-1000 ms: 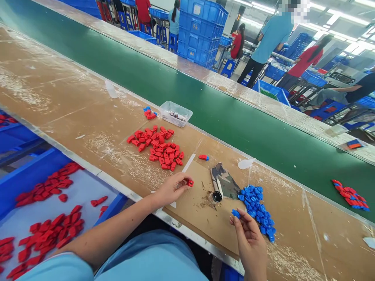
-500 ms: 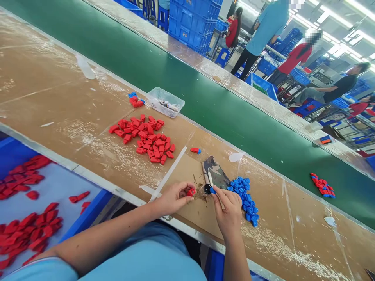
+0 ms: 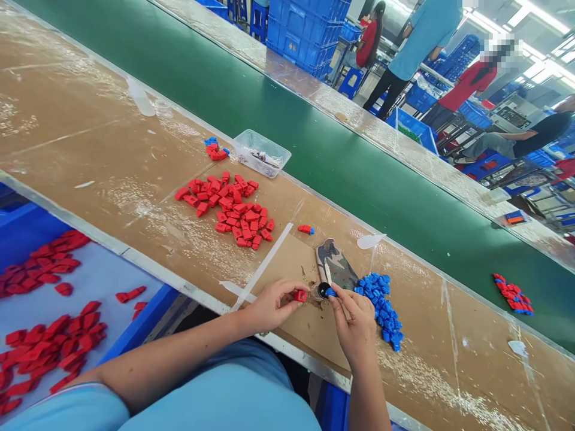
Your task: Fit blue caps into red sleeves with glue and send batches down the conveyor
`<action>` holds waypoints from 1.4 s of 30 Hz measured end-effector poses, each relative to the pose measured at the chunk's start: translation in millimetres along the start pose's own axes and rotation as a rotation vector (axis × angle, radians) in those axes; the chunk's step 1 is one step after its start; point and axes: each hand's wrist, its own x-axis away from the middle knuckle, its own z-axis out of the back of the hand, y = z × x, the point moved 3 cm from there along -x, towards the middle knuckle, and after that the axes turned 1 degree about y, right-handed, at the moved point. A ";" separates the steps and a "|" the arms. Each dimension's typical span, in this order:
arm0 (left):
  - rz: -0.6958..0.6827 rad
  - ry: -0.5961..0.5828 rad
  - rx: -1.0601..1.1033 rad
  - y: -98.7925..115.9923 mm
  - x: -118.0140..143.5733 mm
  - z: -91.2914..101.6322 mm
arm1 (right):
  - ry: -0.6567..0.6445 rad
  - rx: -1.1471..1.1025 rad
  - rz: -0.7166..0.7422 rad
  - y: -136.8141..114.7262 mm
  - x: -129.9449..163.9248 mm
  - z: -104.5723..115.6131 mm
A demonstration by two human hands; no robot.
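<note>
My left hand (image 3: 275, 306) pinches a small red plastic block (image 3: 300, 295) between thumb and fingers. In my right hand (image 3: 357, 320), a small blue plastic piece (image 3: 331, 292) is gripped at the fingertips, beside the dark opening of a small clear jar (image 3: 323, 290). The jar sits between both hands on a brown board (image 3: 309, 332). Behind it lies a camouflage-patterned cloth (image 3: 344, 268) with a pale stick-like thing (image 3: 327, 274) at its edge. A pile of blue pieces (image 3: 381, 305) is just right of my right hand. One red block with a blue end (image 3: 306, 230) lies farther back.
A heap of red blocks (image 3: 233, 206) spreads on the table at left. Beyond it stands a clear plastic tray (image 3: 263, 154). A green conveyor belt (image 3: 314, 143) runs behind, carrying red-and-blue pieces (image 3: 512, 294). A blue crate (image 3: 135, 332) of red blocks is at lower left. Several people work beyond.
The view has shifted slightly, so the scene sits a little farther right. The red block has turned somewhat in my left fingers. My right hand still has the blue piece by the jar.
</note>
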 end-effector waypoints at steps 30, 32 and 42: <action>-0.083 -0.030 -0.153 1.9 2.9 0.9 | -0.083 -0.332 -0.124 -31.1 20.3 -13.7; -0.107 -0.059 -0.193 3.0 4.1 0.7 | -0.096 -0.362 -0.139 -30.7 21.1 -12.5; -0.239 -0.203 -0.227 9.4 8.1 -1.5 | -0.218 -0.442 -0.106 -36.5 17.8 -5.0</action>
